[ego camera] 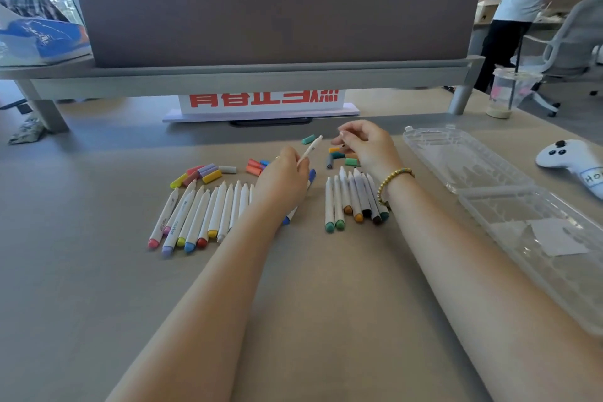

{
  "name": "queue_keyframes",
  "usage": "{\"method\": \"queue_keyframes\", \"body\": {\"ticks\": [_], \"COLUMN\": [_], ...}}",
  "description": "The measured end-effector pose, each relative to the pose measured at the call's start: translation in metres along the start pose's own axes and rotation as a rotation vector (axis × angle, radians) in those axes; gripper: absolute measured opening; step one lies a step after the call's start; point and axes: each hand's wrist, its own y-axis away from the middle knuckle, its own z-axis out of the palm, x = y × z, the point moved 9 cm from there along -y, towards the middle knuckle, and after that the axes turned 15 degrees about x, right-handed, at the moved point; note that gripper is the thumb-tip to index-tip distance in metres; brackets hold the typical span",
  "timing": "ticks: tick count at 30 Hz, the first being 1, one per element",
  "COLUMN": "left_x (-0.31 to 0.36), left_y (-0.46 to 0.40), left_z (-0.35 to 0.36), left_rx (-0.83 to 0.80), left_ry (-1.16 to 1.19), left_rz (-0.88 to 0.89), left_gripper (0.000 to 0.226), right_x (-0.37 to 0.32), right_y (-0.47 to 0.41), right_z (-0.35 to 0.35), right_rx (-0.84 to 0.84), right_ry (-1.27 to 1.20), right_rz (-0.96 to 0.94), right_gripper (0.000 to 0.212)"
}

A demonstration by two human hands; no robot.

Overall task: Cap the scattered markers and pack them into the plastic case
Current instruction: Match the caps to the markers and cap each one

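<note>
While lying open along the right side of the tan desk (98, 287), the long clear plastic case (509, 202) is holding only a white paper slip (559, 237), both halves running from far-left to near-right. Two rows of white markers (208, 212) are lying side by side between the arms, uncapped tips pointing away, with loose coloured caps (204, 173) scattered just beyond them. Further out, the left hand (284, 179) is pinching one white marker (310, 151), tilted up and rightward, while the right hand (367, 147) is curling its fingers over the caps; whether it is gripping one I cannot tell.
</note>
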Motion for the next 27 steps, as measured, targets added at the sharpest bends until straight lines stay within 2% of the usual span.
{"method": "queue_keyframes", "body": {"ticks": [3,7,10,13,15,21,27], "left_x": [0.011,0.014,0.02,0.024,0.025,0.018,0.015], "left_y": [0.012,0.021,0.031,0.044,0.049,0.051,0.053], "left_z": [0.002,0.004,0.004,0.011,0.015,0.02,0.025], "left_rx": [-0.031,-0.142,-0.247,-0.384,-0.452,-0.475,-0.531], "left_ry": [0.134,0.54,0.688,0.717,0.729,0.712,0.675], "left_rz": [-0.005,-0.259,-0.314,-0.327,-0.346,-0.396,-0.403], "left_gripper": [0.025,0.02,0.021,0.018,0.016,0.018,0.018], "right_x": [0.014,0.031,0.033,0.034,0.035,0.039,0.041], "right_y": [0.012,0.022,0.025,0.026,0.025,0.02,0.017], "right_z": [-0.017,-0.03,-0.033,-0.031,-0.033,-0.041,-0.039], "right_rx": [-0.009,-0.007,-0.015,-0.037,-0.02,0.051,0.047], "right_ry": [-0.134,-0.341,-0.438,-0.444,-0.421,-0.344,-0.321], "right_rz": [0.127,0.339,0.391,0.415,0.405,0.366,0.33], "right_gripper": [0.02,0.017,0.018,0.027,0.024,0.025,0.024]}}
